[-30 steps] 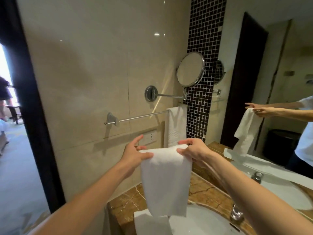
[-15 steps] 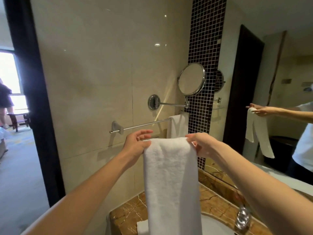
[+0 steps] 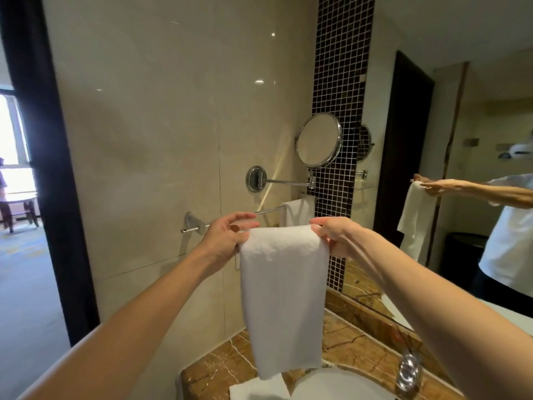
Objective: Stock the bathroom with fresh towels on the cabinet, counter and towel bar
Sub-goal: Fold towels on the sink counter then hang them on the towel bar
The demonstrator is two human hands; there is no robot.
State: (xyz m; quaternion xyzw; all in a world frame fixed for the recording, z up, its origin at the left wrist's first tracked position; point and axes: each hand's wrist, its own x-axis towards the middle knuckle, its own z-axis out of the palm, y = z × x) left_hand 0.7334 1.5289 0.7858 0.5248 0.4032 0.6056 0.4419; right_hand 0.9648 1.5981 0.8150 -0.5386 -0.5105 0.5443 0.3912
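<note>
The white towel (image 3: 284, 298) is hanging in a long folded strip from both hands, up in front of the towel bar (image 3: 268, 210) on the wall above the left end of the worktop (image 3: 225, 368). Its lower hem is dangling just over the worktop's near edge, above another folded white cloth (image 3: 256, 389) lying beside the basin (image 3: 340, 385).

The towel is looking soft, light and limp. It is sagging between the hands and drooping straight down, so it is probably going to fold wherever it is not supported. The folded top edge, near its two corners, is the sensible place to be holding it, keeping it spread wide enough to pass over the bar.

The left hand (image 3: 227, 238) is pinching the top left corner between thumb and fingers, with the index finger stretching out towards the bar. The right hand (image 3: 331, 235) is curling its fingers over the top right corner and gripping it. Neither hand is touching the bar, as far as I can tell.

A second white towel (image 3: 297, 210) is already draping over the bar's far end, so the free stretch nearer the bracket (image 3: 191, 223) is looking like the place for this one.
</note>
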